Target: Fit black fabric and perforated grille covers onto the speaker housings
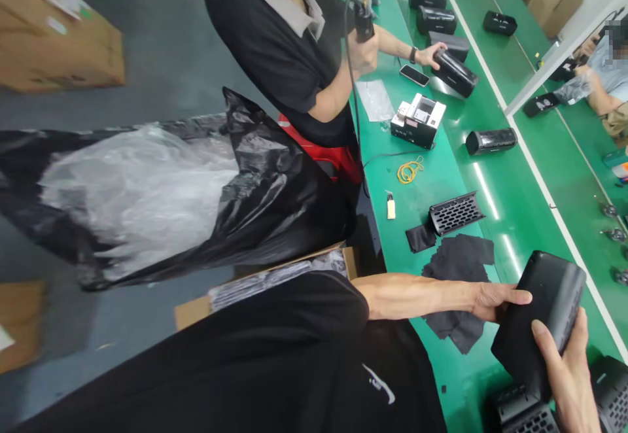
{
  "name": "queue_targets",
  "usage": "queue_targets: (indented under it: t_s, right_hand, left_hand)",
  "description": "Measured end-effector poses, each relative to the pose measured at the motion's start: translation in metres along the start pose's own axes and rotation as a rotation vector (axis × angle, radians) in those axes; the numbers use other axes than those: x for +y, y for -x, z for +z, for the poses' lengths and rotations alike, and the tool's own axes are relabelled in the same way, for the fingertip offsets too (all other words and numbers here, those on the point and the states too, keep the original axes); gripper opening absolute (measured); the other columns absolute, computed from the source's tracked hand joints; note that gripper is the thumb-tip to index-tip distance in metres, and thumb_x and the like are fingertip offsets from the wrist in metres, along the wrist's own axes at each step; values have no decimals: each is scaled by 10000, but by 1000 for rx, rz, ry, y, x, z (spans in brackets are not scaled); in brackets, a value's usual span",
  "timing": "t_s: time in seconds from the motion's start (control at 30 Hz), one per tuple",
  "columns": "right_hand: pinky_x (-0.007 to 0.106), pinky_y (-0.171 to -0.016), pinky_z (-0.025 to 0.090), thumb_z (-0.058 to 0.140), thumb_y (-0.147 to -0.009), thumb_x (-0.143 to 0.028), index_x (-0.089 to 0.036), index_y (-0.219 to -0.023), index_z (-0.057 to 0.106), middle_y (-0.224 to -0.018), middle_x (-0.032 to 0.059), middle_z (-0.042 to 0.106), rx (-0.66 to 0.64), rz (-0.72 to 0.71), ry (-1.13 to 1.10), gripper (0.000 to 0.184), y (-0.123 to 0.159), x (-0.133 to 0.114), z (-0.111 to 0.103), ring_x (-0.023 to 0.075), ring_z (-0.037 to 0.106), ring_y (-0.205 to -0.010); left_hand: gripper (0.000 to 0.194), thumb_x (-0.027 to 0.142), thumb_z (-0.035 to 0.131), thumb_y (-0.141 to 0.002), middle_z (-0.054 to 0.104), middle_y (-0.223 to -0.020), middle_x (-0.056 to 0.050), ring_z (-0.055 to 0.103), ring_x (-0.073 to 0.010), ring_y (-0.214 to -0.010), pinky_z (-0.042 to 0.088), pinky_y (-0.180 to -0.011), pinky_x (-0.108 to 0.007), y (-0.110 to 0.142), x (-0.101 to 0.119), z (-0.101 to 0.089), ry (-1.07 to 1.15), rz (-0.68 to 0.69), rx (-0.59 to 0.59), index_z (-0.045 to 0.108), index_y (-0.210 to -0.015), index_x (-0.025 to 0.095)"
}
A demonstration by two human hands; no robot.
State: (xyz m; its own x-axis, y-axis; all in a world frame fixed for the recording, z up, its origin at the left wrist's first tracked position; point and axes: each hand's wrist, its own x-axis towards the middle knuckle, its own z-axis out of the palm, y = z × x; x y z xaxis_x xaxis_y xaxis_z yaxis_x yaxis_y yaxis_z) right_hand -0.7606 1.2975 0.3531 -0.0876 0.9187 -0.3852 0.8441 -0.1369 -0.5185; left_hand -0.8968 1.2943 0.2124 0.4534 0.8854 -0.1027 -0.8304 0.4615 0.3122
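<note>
Both my hands hold a black speaker housing (540, 315) above the green workbench (520, 224) at the lower right. My left hand (495, 301) grips its near edge, thumb on top. My right hand (569, 374) wraps round its lower right side from below. Black cloth pieces (458, 263) lie on the bench just left of the housing. A black perforated grille (456, 212) rests beyond them.
A co-worker in black sits further along, holding a tool (364, 24) and a black speaker (455, 72). More speakers (491, 140) line the bench. A white device (418, 119), a phone (415, 75), yellow cord (409, 171). Black plastic bag (171, 191) and cardboard boxes (59, 34) on the left.
</note>
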Motion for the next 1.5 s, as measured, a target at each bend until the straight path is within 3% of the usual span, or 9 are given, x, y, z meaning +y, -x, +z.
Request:
queue_targets:
  t_s: [0.27, 0.47, 0.57, 0.73, 0.97, 1.07, 1.23, 1.33, 1.5]
  right_hand:
    - [611, -1025, 522, 823, -651, -812, -212, -1718, 232, -1666, 225, 321, 177, -186, -115, 1359, -7, 20, 13, 475, 525, -1356]
    - [660, -1144, 396, 823, -642, -824, -140, -1574, 507, -1456, 229, 562, 486, -246, -161, 1199, 11, 10, 78, 483, 542, -1303]
    - [646, -1166, 379, 840, -630, -800, -147, -1595, 469, -1503, 225, 537, 439, -205, -269, 1223, 8, 14, 83, 472, 528, -1344]
    - [623, -1038, 515, 856, -710, -660, -281, -1608, 441, -1597, 169, 466, 124, -159, -587, 1060, 7, 37, 30, 461, 528, -1374]
    - [599, -1095, 438, 898, -593, -714, -253, -1622, 437, -1548, 169, 478, 336, -168, -326, 1218, 4, 15, 17, 437, 541, -1294]
    - [534, -1029, 478, 918, -577, -710, -216, -1540, 512, -1422, 150, 555, 398, -131, -408, 1156, 7, 17, 39, 377, 589, -1181]
    - [588, -1147, 357, 963, -563, -636, -221, -1539, 489, -1496, 150, 482, 390, -208, -526, 1162, 31, 50, 48, 404, 507, -1309]
    - [593, -1226, 242, 936, -646, -603, -208, -1585, 434, -1608, 166, 391, 337, -307, -485, 1136, 43, 58, 49, 418, 390, -1452]
    - [635, -1224, 229, 877, -739, -586, -229, -1632, 375, -1593, 160, 459, 327, -240, -666, 1084, 49, 65, 66, 406, 398, -1462]
  left_hand:
    - [679, 415, 1017, -536, 771, -958, -33, 697, -161, -831, 557, -866, -314, -3, 21, 6, 96, 191, 150, 735, -1104, 170]
    - [799, 434, 1047, -494, 723, -1007, -31, 679, -158, -861, 528, -933, -356, 2, 40, 16, 53, 347, 286, 635, -1137, 198]
    - [859, 477, 1023, -524, 689, -1160, -78, 680, -207, -993, 519, -1009, -431, 7, 38, 14, -65, 405, 329, 584, -1210, 203]
    - [1074, 479, 1012, -498, 578, -1471, -180, 551, -369, -1374, 365, -1218, -557, 26, 53, 3, -893, 749, 383, 528, -1417, 205]
    - [302, 314, 758, -863, 660, -1486, -79, 438, -354, -1531, 130, -1318, -550, 39, 83, 6, -1764, 580, -90, 765, -1166, 313]
    - [433, 374, 823, -824, 639, -1502, -69, 426, -354, -1528, 113, -1337, -546, 46, 95, 9, -1729, 532, -125, 753, -1250, 333]
    - [1022, 612, 936, -617, 559, -1516, -160, 493, -403, -1423, 371, -1215, -595, 63, 127, -5, -1202, 375, 164, 579, -1505, 252]
    - [985, 536, 928, -649, 626, -1390, -111, 620, -313, -1243, 489, -1091, -497, 67, 129, -15, -847, 187, 79, 541, -1517, 277]
    - [914, 358, 971, -591, 654, -1292, -71, 641, -252, -1126, 492, -1046, -411, 71, 109, -15, -733, 240, 92, 608, -1426, 280]
